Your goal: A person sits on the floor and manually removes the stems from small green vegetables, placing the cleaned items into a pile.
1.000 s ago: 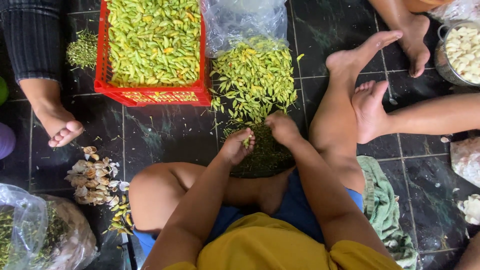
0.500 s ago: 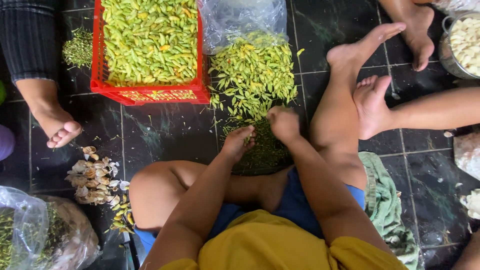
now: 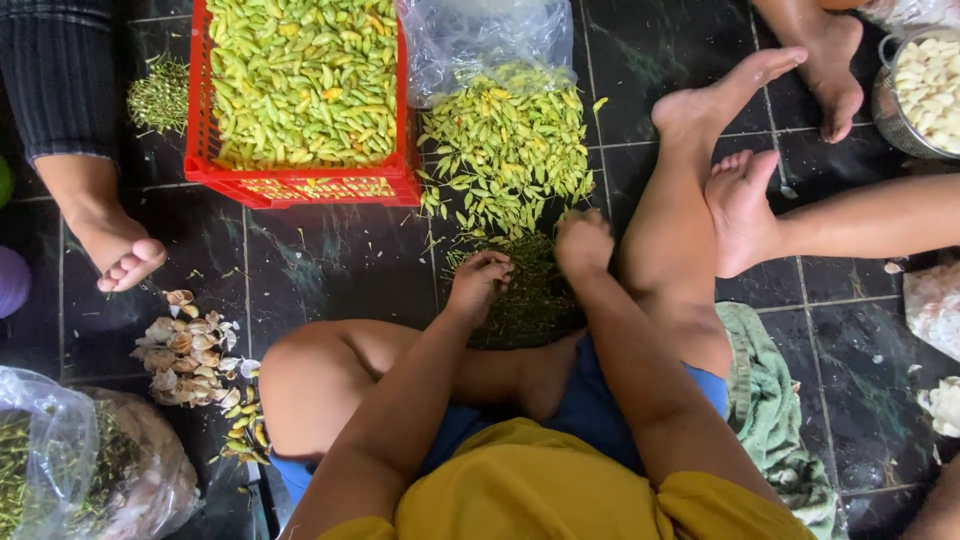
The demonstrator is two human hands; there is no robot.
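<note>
I sit on a dark tiled floor with one knee bent. My left hand (image 3: 480, 283) and my right hand (image 3: 583, 243) both rest, fingers curled, on a dark green pile of stems (image 3: 528, 300) in front of me. What the fingers pinch is too small to tell. Just beyond lies a loose heap of yellow-green chilies (image 3: 505, 145) spilling from a clear plastic bag (image 3: 480, 40). A red plastic crate (image 3: 300, 180) full of the same chilies stands to the left of the heap.
Other people's feet (image 3: 740, 200) lie to the right and another foot (image 3: 120, 255) to the left. Garlic skins (image 3: 190, 345) sit by my left knee. A metal bowl of peeled garlic (image 3: 925, 85) stands top right, a green cloth (image 3: 775, 400) under my right leg, and bagged stems (image 3: 60, 470) bottom left.
Both hands stay on the stem pile with only small finger movements. My left hand has shifted slightly toward the pile. The feet around me hold their places.
</note>
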